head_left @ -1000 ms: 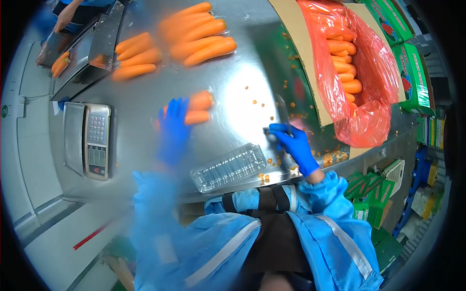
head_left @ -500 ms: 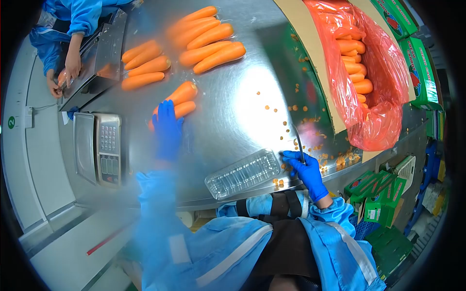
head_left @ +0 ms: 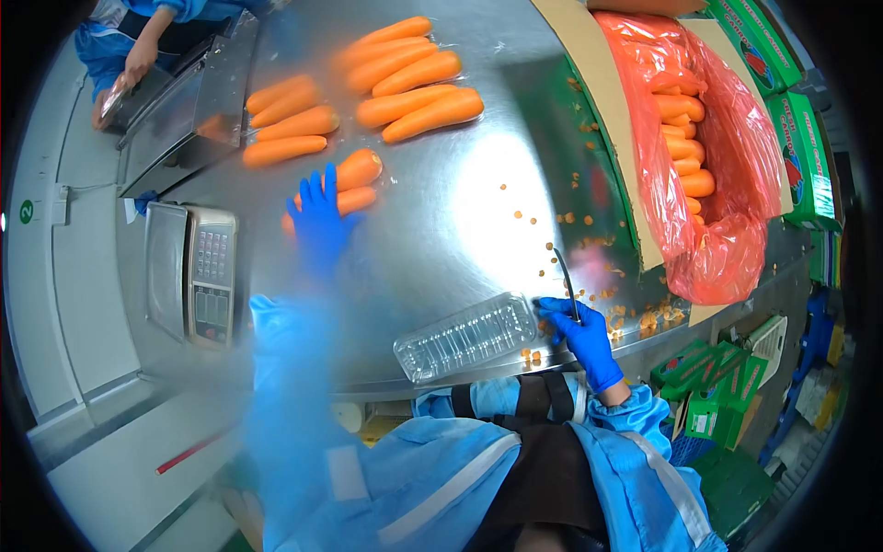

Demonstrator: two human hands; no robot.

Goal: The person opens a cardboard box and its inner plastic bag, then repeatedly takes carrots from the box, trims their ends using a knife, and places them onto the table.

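Note:
My left hand [head_left: 319, 225], in a blue glove, lies over a pair of carrots [head_left: 357, 171] left of the table's middle. Its fingers are spread, and I cannot tell how firmly they touch the carrots. Near the front edge my gloved right hand [head_left: 589, 346] is closed around a thin, dark, curved knife [head_left: 566, 276], its blade pointing away from me. Just left of that hand lies a clear plastic tray [head_left: 467, 338], tilted across the table edge side. Farther back, groups of carrots [head_left: 432, 115] rest on the metal, some apparently in clear trays.
A carton lined with a red plastic bag [head_left: 736, 175] holds more carrots at right. Small carrot slices [head_left: 649, 319] litter the table before it. A scale [head_left: 212, 276] stands at left. A co-worker's hands [head_left: 138, 64] work at a metal machine [head_left: 189, 110]. Green boxes [head_left: 717, 396] are stacked lower right.
The view has shifted slightly. My left hand's fingers have spread wider over the carrots. My right hand still grips the knife. The co-worker's hands have moved on the machine.

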